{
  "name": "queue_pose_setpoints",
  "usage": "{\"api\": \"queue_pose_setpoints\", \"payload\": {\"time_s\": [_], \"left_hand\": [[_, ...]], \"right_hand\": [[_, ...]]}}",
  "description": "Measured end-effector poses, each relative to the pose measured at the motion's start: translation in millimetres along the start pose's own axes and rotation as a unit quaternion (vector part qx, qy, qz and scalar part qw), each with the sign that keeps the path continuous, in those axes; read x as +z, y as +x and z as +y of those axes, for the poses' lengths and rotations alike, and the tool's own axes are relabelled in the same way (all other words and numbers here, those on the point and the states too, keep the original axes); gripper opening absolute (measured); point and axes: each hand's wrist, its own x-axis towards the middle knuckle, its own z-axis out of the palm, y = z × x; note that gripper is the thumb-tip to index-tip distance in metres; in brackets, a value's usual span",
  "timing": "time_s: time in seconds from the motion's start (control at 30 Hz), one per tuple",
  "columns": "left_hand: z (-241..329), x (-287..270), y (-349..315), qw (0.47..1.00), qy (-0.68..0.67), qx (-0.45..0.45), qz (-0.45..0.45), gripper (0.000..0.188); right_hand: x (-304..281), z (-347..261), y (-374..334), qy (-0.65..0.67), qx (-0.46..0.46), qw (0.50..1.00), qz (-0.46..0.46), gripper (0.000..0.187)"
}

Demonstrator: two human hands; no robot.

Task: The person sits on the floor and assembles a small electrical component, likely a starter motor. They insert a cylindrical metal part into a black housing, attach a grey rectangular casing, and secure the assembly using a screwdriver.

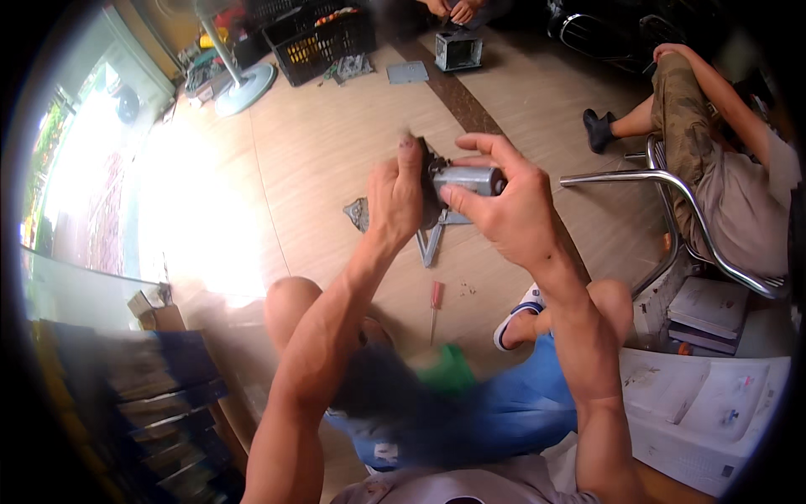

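Note:
In front of me, above the floor, I hold a small motor with a silver cylinder (468, 178) and a dark flat part (430, 189) at its left end. My left hand (396, 195) is closed round the dark part, thumb pointing up. My right hand (519, 206) grips the silver cylinder between thumb and fingers, with some fingers spread above it. Beneath them on the floor is a grey metal bracket (430, 249), partly hidden by my hands. A grey pointed piece (358, 214) shows left of my left wrist. Nearer my feet lies a screwdriver (437, 294) with a red handle.
Far left are a stand's round base (246, 91) and a black crate (323, 52). A metal box (458, 52) and flat panel (407, 72) lie at the far side, by another person's hands. A metal-framed chair (672, 178) with someone seated stands right. White casing (688, 403) lies lower right.

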Motion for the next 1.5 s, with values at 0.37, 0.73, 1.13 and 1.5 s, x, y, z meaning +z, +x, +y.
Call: {"api": "queue_pose_setpoints", "payload": {"time_s": [0.37,0.73,1.13,1.5], "left_hand": [[13,-9,-12,0.991,-0.095,-0.023,-0.091,0.081],[22,-9,-17,0.981,-0.113,-0.121,-0.097,0.069],[9,-8,-12,0.985,-0.156,-0.076,-0.023,0.057],[25,-8,-16,0.987,-0.124,-0.099,0.013,0.058]], "right_hand": [[-5,-11,-1,0.005,0.017,1.000,0.015,0.043],[4,-1,-4,-0.027,-0.039,0.997,0.060,0.041],[16,-12,-10,-0.024,-0.066,0.996,0.059,0.039],[21,-8,-6,-0.027,-0.083,0.994,0.064,0.036]]}}
